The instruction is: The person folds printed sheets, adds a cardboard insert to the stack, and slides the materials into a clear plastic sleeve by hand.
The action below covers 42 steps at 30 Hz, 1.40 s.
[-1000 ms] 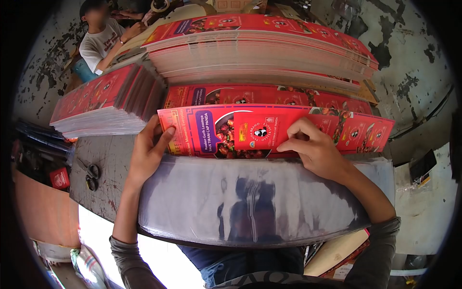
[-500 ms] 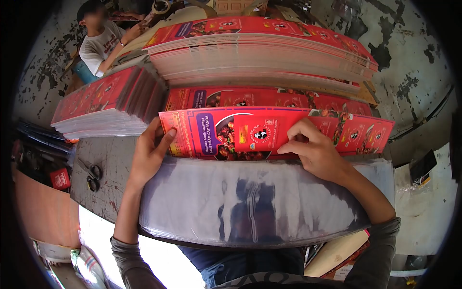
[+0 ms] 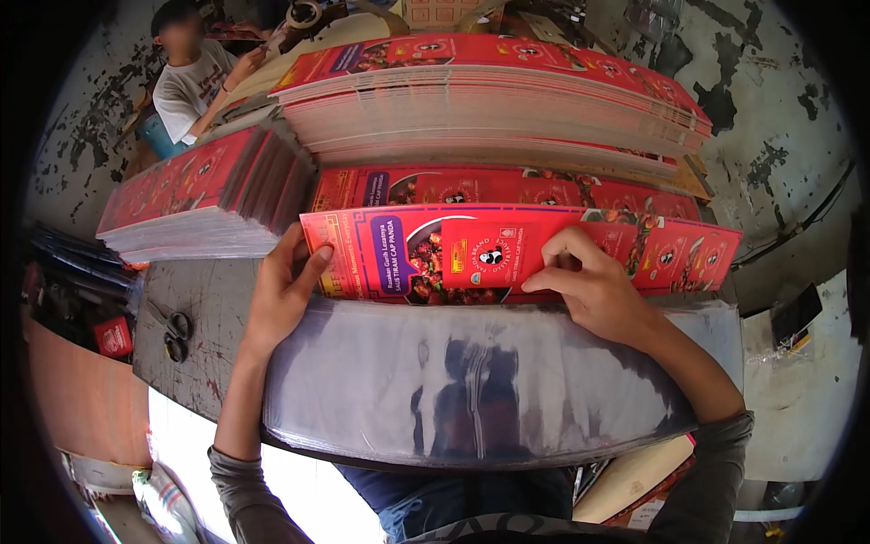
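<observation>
A long red printed strip (image 3: 562,258), with a panda logo and food pictures, is tilted up in front of me. My left hand (image 3: 292,286) grips its left end, thumb on the printed face and fingers behind. My right hand (image 3: 594,281) rests against the strip right of the middle, fingers curled with thumb and forefinger close together; whether they pinch anything is hidden. Nearer to me lies a stack of clear plastic sheets (image 3: 362,381), shiny and curved in view. Another red strip (image 3: 489,184) shows just behind the one I hold.
A tall stack of red strips (image 3: 489,109) stands at the back. To the left is a pile of plastic-covered red strips (image 3: 186,195). Black scissors (image 3: 175,334) lie on the worn table (image 3: 204,295). A person (image 3: 186,82) sits at the far left.
My hands and the red strip stay almost still. The person at the far left has shifted slightly and moved their hands.
</observation>
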{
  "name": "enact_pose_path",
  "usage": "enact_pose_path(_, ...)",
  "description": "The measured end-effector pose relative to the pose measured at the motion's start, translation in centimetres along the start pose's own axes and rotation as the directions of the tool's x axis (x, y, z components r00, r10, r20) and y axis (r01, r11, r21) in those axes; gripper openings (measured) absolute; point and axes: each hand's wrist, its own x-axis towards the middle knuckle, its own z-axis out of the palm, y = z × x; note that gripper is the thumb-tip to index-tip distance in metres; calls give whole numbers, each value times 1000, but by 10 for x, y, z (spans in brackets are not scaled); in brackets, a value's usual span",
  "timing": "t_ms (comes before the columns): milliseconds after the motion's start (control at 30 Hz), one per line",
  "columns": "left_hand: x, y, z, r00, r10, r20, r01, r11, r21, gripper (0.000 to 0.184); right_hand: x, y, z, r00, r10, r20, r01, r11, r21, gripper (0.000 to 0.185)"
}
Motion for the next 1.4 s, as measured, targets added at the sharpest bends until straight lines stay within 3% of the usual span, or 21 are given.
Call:
enact_pose_path(267,0,-1,1,1000,21,-3,-21,1000,-20,20,-1,0,-2,999,9,52,-9,1000,4,32)
enact_pose_path(633,1,0,1,1000,10,3,-10,1000,3,21,-1,-2,0,998,67,-2,-67,997,34,27)
enact_pose_path(933,0,1,1,1000,7,-3,-7,1000,6,22,-2,0,2,999,21,-36,-22,999,-38,17)
enact_pose_path(1167,-1,1,0,1000,-8,-10,9,998,55,22,0,2,0,999,-43,-21,41,996,-81,16)
enact_pose_path(1400,0,-3,1,1000,14,-14,-13,1000,27,20,0,0,2,999,12,-31,-12,1000,-13,19)
